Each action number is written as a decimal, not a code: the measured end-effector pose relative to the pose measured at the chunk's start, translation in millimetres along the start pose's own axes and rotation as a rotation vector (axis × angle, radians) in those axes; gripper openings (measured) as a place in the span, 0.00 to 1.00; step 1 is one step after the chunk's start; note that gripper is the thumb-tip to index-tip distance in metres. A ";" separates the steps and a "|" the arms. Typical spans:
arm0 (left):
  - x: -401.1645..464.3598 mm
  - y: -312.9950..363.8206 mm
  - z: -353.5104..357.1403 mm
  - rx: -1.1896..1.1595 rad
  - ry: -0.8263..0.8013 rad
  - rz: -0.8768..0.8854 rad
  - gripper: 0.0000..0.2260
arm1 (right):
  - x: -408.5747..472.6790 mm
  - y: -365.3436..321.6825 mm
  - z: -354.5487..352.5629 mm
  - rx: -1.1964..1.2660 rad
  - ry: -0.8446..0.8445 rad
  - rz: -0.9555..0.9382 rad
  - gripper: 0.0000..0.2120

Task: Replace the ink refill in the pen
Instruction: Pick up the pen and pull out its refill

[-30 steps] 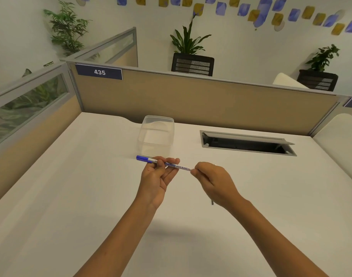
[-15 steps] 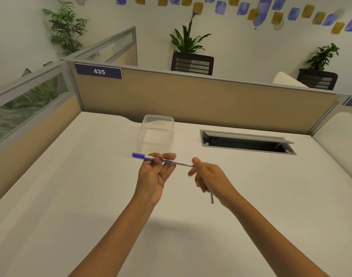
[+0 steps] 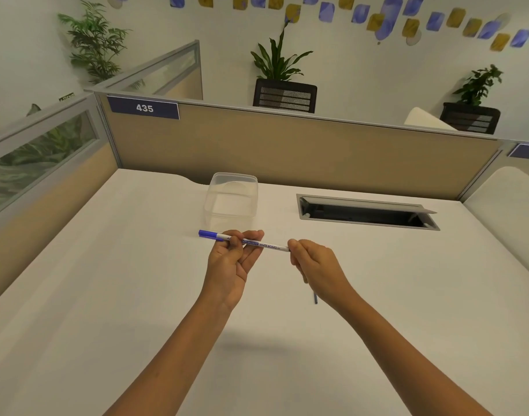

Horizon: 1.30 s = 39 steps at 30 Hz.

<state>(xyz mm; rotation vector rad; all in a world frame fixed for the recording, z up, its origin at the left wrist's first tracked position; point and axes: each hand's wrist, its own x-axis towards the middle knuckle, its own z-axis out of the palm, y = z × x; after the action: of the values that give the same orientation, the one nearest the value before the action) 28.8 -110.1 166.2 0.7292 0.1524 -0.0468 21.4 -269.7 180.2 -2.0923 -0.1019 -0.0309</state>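
Note:
A slim white pen [image 3: 264, 243] with a blue cap and blue lettering is held level above the white desk [image 3: 107, 295]. My left hand [image 3: 231, 262] pinches it near the capped end. My right hand [image 3: 315, 262] has its thumb and forefinger closed on the pen's right end. A thin blue refill [image 3: 315, 296] sticks out below my right hand, most of it hidden by the hand; whether it lies on the desk or is held in the palm I cannot tell.
A clear plastic box [image 3: 231, 196] stands on the desk just beyond the pen. An open cable hatch [image 3: 366, 212] is set into the desk at the right. Tan partition walls [image 3: 287, 151] close the desk at the back and left.
My right hand let go of the pen's right end half a second ago with fingers spread, and has now closed on that end again. The pen shifted slightly left and up.

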 end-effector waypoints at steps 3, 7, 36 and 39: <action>-1.3 -1.0 -1.5 0.001 0.012 0.003 0.09 | -0.6 -3.4 1.9 0.185 -0.053 0.215 0.24; -2.6 -0.3 -6.1 -0.014 0.026 0.013 0.08 | -1.7 -1.3 -4.0 0.132 -0.077 0.143 0.25; 2.1 -0.6 -27.4 -0.071 0.072 0.000 0.08 | 4.6 15.6 6.4 -0.032 -0.034 -0.123 0.07; 1.5 -3.4 -32.4 -0.073 0.056 -0.019 0.09 | 5.0 20.4 9.8 0.032 -0.009 -0.071 0.09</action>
<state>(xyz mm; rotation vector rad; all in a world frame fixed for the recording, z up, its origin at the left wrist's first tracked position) 26.0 -91.1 139.9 0.6566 0.2135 -0.0387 27.9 -271.1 158.0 -2.0569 -0.1807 -0.0622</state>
